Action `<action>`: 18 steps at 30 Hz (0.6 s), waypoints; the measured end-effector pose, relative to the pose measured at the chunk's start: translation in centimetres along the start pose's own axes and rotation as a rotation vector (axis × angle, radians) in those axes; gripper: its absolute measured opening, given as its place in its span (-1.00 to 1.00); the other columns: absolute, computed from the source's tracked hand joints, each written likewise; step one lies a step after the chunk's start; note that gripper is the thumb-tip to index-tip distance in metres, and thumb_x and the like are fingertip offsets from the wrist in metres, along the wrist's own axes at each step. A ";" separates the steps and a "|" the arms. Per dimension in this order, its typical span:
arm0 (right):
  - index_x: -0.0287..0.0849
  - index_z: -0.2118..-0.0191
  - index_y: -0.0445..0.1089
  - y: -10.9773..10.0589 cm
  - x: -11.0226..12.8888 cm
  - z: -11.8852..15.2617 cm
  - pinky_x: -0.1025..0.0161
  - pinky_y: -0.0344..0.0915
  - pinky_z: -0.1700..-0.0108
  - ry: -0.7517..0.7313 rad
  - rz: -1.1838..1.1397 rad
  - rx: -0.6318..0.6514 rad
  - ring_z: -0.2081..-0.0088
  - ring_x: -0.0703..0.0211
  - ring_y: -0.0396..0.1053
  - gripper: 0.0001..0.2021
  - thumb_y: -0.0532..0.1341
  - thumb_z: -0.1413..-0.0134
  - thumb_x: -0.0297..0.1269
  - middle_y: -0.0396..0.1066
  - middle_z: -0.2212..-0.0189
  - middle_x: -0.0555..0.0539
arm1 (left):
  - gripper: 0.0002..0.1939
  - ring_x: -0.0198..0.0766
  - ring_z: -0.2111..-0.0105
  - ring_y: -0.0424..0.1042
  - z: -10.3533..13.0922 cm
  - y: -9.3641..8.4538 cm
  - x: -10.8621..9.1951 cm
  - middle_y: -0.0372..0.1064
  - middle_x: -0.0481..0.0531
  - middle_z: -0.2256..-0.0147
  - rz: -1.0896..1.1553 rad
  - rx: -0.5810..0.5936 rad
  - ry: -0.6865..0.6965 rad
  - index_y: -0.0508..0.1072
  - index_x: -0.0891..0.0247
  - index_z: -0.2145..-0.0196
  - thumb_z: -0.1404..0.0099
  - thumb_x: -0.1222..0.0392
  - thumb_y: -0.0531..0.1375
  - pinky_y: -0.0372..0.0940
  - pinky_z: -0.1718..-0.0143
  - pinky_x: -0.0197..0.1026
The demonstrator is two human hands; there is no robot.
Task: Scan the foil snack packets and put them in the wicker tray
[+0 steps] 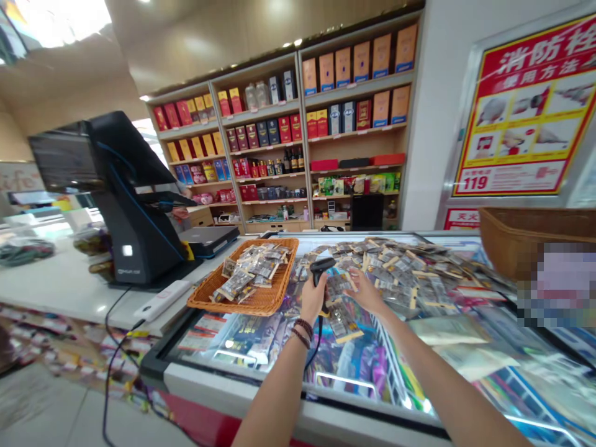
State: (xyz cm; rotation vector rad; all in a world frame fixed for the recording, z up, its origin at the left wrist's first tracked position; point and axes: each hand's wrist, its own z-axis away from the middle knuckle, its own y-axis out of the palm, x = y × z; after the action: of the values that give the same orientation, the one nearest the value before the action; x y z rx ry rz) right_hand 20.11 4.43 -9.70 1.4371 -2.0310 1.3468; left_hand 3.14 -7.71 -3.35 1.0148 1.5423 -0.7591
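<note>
My left hand (313,298) is wrapped round the handle of a black barcode scanner (322,264), its head tilted up over the glass. A cable runs down from the scanner, and beaded bracelets are on the wrist. To its right, my right hand (365,292) has thumb and fingers at the edge of a small clear packet (342,285) with dark contents; the exact grip is partly hidden. Another such packet (343,321) lies just below. A spread of similar packets (395,267) covers the far glass. More packets (249,270) lie in the orange woven basket (198,300) on the left.
The glass-topped chest freezer (218,382) holds colourful packages. On the left counter (41,282) stand a black checkout terminal (135,217), a flat grey device (209,239) and a white power strip (162,299). A brown basket (503,239) is at right. Stocked shelves (265,146) stand behind.
</note>
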 end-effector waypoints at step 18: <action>-0.07 0.46 0.41 -2.3 1.3 0.6 -0.01 0.62 0.27 0.341 -0.611 -0.399 0.35 -0.21 0.67 -0.45 0.48 0.20 0.34 0.57 0.53 -0.11 | -0.38 -0.30 0.66 0.31 1.1 0.0 -0.8 0.30 -0.08 0.63 -0.161 0.157 0.131 0.31 0.16 0.45 -0.24 -0.50 0.20 0.21 0.55 -0.23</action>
State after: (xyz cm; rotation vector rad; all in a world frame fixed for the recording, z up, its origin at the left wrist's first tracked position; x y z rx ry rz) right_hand 21.67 3.08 -7.88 1.3664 -1.3762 0.8036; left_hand 3.61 -8.86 -2.81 1.0818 1.7134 -0.9545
